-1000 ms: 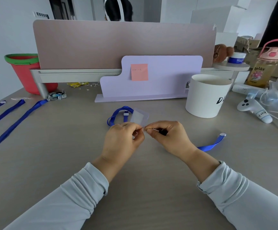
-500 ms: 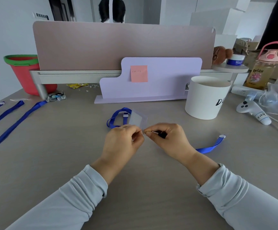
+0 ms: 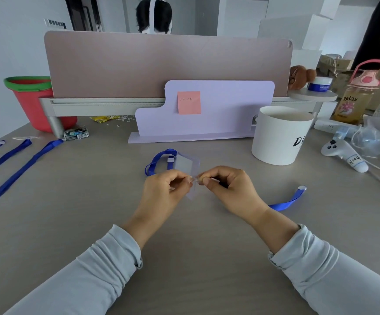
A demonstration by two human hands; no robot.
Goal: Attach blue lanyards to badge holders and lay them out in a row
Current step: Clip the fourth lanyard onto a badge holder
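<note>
Between left hand (image 3: pixel 165 189) and right hand (image 3: pixel 227 189), badge holder (image 3: pixel 188 165), pinched

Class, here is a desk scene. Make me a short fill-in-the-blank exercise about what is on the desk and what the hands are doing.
1. Both hands pinch a clear ____ holder.
2. The sticky note on the lilac board is ____.
3. Three blue lanyards lie on the desk's ____ side.
4. The bucket has a ____ rim.

Missing words: badge; pink; left; green

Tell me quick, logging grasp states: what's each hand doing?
Left hand: closed, pinching the clear badge holder.
Right hand: closed, pinching the lanyard clip end.
</note>
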